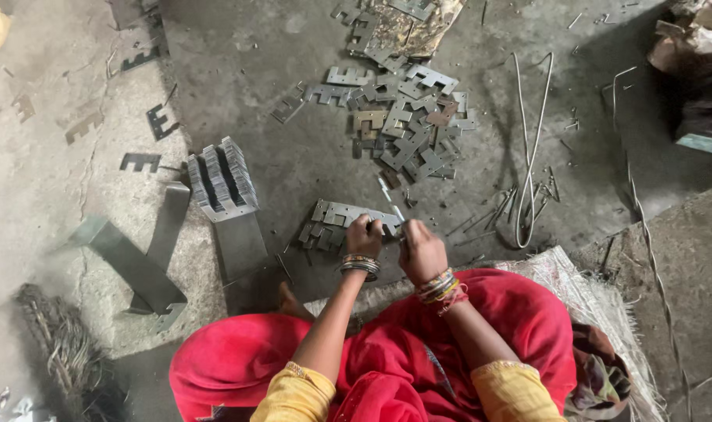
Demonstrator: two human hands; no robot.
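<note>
small stack of flat notched metal plates on the floor just ahead of the knees, left hand fingers curled gripping it, right hand fingers pinching thin rod, loose plate pile beyond.

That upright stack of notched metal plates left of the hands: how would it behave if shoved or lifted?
The stack of notched plates stands on edge, loosely packed, so a shove would probably fan or topple it. Thin flat steel: likely stiff, and heavy for its size as a bundle. Nothing visibly binds it, so lifting may let plates slip out.
</note>
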